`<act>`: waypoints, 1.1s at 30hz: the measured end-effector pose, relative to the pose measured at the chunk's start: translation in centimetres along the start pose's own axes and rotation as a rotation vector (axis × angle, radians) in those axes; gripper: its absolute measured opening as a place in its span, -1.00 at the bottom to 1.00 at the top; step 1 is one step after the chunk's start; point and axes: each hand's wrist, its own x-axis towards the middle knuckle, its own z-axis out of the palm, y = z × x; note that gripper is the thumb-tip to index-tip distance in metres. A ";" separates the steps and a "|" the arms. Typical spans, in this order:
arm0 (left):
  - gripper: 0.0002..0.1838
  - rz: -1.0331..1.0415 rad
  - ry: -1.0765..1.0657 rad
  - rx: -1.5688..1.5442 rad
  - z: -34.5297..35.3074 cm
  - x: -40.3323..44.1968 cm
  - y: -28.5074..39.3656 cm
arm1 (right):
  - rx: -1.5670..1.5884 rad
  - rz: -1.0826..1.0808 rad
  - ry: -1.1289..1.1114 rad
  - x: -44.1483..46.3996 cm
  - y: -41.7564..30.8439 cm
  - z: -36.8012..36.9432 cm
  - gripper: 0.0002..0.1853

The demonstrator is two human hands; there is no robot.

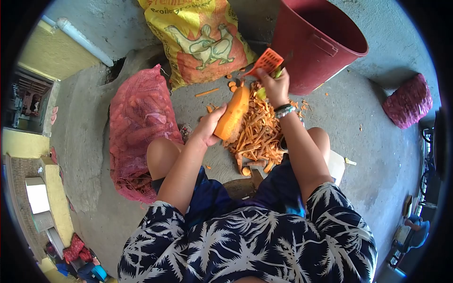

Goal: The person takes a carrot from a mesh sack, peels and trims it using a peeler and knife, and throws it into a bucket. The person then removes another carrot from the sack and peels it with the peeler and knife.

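Note:
My left hand (209,125) is closed around the lower end of a thick, partly peeled carrot (233,114), which tilts up and to the right. In my right hand (275,87) is a flat orange slotted plastic tool (268,62). Something green shows beside the fingers, and its shape is partly hidden. The tool is close to the carrot's top end, with a small gap visible between my right hand and the carrot. Below both hands, a heap of carrot peelings (258,134) covers the floor between my knees, with a few cut carrot ends among them.
To the left stands a full red mesh sack (141,127). A yellow feed sack (203,42) with printed chickens leans at the back, beside a tall dark red bin (302,47). Another purple-red mesh sack (409,101) sits at far right. Orange scraps dot the concrete floor (363,155).

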 end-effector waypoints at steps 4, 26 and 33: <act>-0.50 0.015 0.049 -0.083 -0.4 -0.2 0.8 | 0.047 -0.002 0.243 1.4 1.3 -2.0 -0.88; -0.49 0.167 0.133 -0.150 0.2 0.5 1.1 | 0.248 0.266 0.017 -3.7 -0.6 0.0 -0.93; -0.52 0.300 0.365 -0.119 2.7 0.5 0.7 | 0.204 0.277 0.035 -8.2 -1.4 3.1 -0.89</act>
